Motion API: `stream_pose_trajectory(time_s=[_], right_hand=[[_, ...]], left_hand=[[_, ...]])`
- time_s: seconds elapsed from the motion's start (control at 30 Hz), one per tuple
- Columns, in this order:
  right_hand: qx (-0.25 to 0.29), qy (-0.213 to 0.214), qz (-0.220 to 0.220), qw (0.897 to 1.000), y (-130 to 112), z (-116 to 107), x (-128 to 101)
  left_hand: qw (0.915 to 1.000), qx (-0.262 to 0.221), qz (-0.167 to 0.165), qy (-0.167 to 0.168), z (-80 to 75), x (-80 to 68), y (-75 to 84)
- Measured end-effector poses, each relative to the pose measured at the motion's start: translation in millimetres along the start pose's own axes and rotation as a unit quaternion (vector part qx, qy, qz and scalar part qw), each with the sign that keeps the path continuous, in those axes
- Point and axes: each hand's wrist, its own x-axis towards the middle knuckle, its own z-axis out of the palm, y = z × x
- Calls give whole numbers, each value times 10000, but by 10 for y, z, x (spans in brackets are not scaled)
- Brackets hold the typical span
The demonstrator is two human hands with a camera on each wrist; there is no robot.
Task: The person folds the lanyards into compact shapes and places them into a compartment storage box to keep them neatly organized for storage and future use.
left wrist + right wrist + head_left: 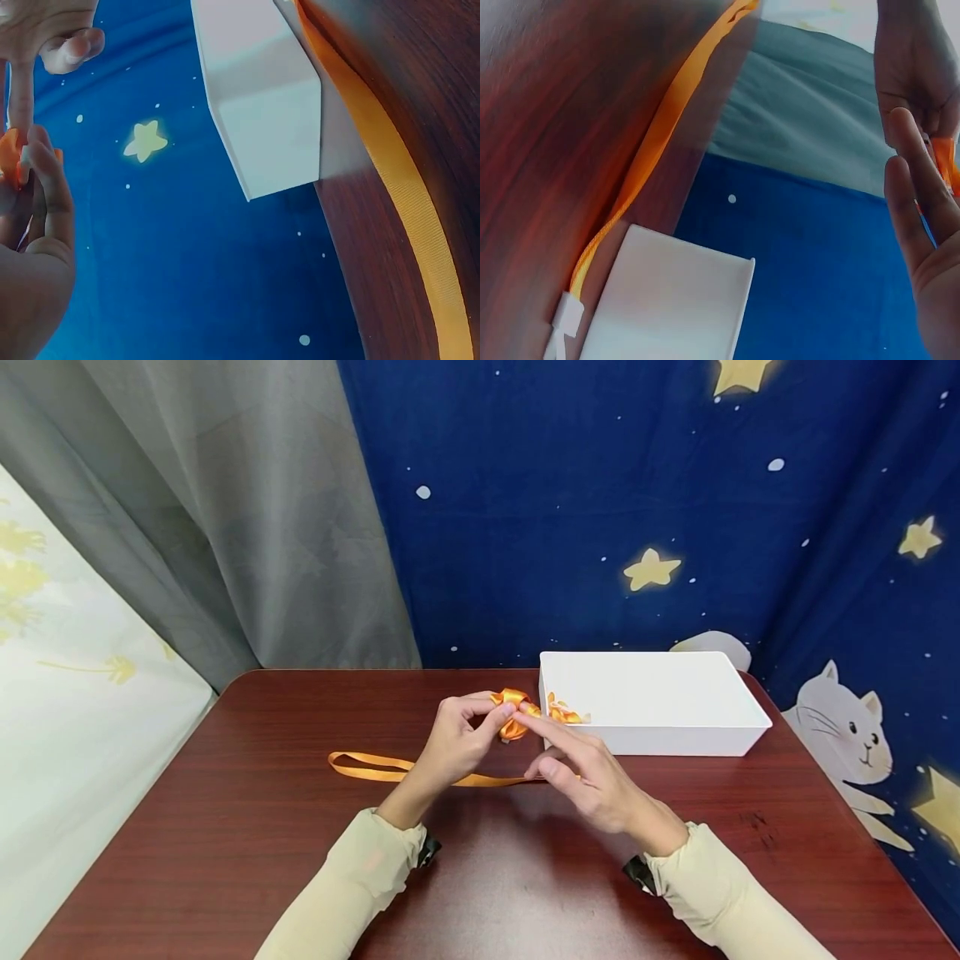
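Observation:
In the head view, my left hand pinches a looped bow of shiny orange ribbon between thumb and fingers, above the table. My right hand reaches in from the other side, its index finger straight and touching the bow or the left fingertips. The remaining right fingers are loosely spread. Part of the bow is hidden behind the fingers; the left wrist view shows only an orange bit of it. Below both hands an orange lanyard strap lies on the table, with a white clip at one end.
A white open box stands at the back right of the dark red wooden table. Orange and white pieces lie in its left corner. Behind the table hang a grey curtain and a blue star-patterned one.

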Motion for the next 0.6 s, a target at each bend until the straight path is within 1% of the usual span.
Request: stream_pose_trajectory(time_s=[0.13,0.23,0.37,0.43,0.53,0.6], right_hand=[[517,111,100,9985,-19,-12,1],[710,171,114,9973,-26,-28,5],[440,360,150,9983,-17,-48,-6],[280,506,259,9980,-19,-67,-17],[-74,791,471,9957,-4,-128,-37],[-442,1031,627,9917,39,-189,-57]], left_hand=[[9997,92,96,213,-34,6,144],[9995,50,74,296,-45,12,133],[9992,142,60,381,-26,14,131],[9986,241,49,468,-2,21,133],[9972,360,54,648,48,40,10],[9964,402,62,748,82,53,-92]])
